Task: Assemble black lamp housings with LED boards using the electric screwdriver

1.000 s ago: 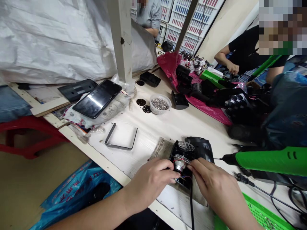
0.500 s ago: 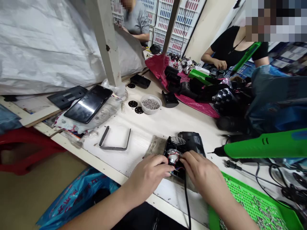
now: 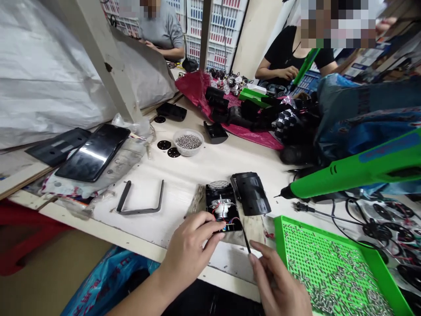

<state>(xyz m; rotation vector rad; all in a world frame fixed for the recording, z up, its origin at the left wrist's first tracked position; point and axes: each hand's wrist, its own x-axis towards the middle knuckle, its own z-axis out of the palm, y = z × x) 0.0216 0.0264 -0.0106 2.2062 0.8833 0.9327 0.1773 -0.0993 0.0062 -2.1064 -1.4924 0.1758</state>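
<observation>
Right hand shifted nearward, thin black cable pinched; black boxy plastic housing gripped nearside by palm-down left hand.

The open black housing lies on a cloth on the counter, round grille at its far end, silvery motor and red wires inside; a black cable slants from its near right corner.

Posture of the left hand and right hand, seen from above.
The left forearm slants up and rightward; the left hand lies back uppermost, fingers bent inward, thumb below the index finger. The right hand, lower, points up and leftward, thumb and index fingertips close together, remaining fingers largely hidden.
</observation>
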